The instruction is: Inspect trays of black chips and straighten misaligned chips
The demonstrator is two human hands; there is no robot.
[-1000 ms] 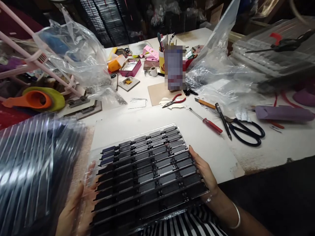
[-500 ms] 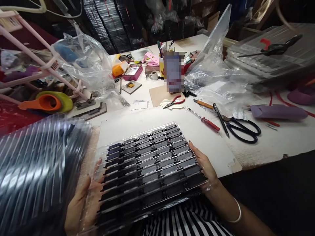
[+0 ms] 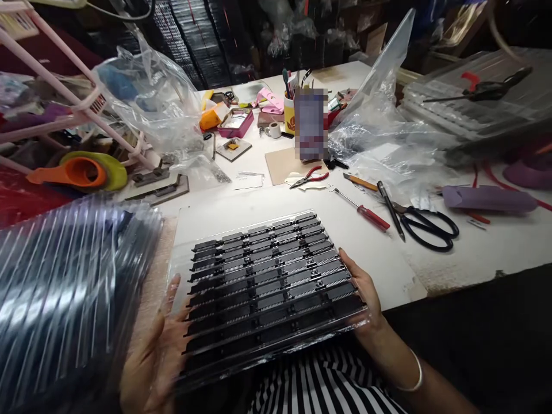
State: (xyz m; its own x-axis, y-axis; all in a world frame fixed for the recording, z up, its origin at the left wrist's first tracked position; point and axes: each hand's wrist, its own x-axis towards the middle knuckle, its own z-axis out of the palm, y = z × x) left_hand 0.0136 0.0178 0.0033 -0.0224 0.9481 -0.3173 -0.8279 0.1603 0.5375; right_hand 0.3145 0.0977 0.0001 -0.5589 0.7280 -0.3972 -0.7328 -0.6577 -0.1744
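A clear plastic tray [image 3: 276, 276] filled with rows of black toothed plastic pieces is held up, tilted, over the near edge of the table. My left hand [image 3: 157, 345] grips its left side, fingers partly seen through the clear plastic. On the opposite side my right hand [image 3: 362, 293] holds the edge, its thumb along the rim and its other fingers hidden beneath. Close by on the left stands a stack of similar clear trays [image 3: 73, 299] with dark contents.
On the white table [image 3: 228, 210] lie red-handled pliers [image 3: 313, 175], a red screwdriver [image 3: 366, 215], a utility knife [image 3: 357, 182], a pen [image 3: 390, 210] and large scissors [image 3: 426, 227]. Clear plastic bags [image 3: 375, 126] and a pink rack [image 3: 64, 86] stand farther off. An orange scoop [image 3: 80, 171] sits left.
The tray, with both hands on it, has shifted slightly to the right in view and tilted a little. The table items also appear slightly shifted as the head view moved.
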